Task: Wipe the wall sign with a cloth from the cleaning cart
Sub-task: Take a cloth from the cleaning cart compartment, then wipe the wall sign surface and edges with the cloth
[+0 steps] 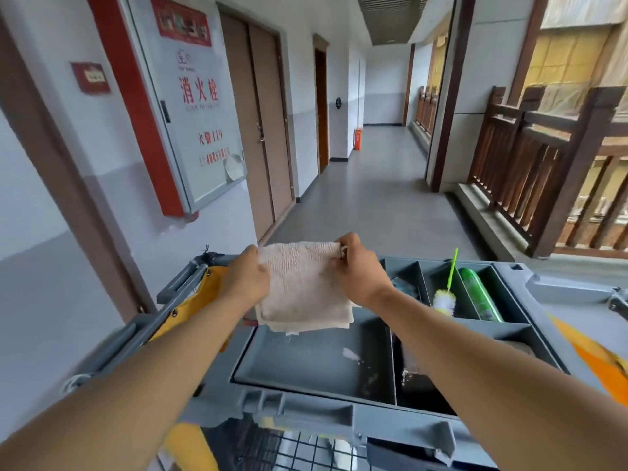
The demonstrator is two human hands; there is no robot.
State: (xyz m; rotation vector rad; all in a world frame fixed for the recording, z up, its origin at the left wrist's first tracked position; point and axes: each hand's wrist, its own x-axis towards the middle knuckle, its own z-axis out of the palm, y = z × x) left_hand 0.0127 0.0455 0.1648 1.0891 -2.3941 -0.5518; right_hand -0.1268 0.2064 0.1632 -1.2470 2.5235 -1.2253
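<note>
A beige, folded cloth [302, 287] hangs above the grey cleaning cart [306, 402]. My left hand [246, 277] pinches its upper left corner and my right hand [356, 266] pinches its upper right corner, stretching the top edge between them. The cloth's lower edge dangles just over the cart's large tray compartment. On the left wall hangs a small red sign [90, 77]. Beside it is a big red-framed fire hydrant cabinet [190, 107] with red characters on its white door.
The cart's right compartments hold a green spray can [479, 294] and a green-handled brush [445, 294]. A yellow bag [190, 300] hangs at the cart's left. Brown doors [261, 124] line the left wall, a wooden railing [543, 158] runs along the right, and the corridor floor [367, 198] stretches ahead.
</note>
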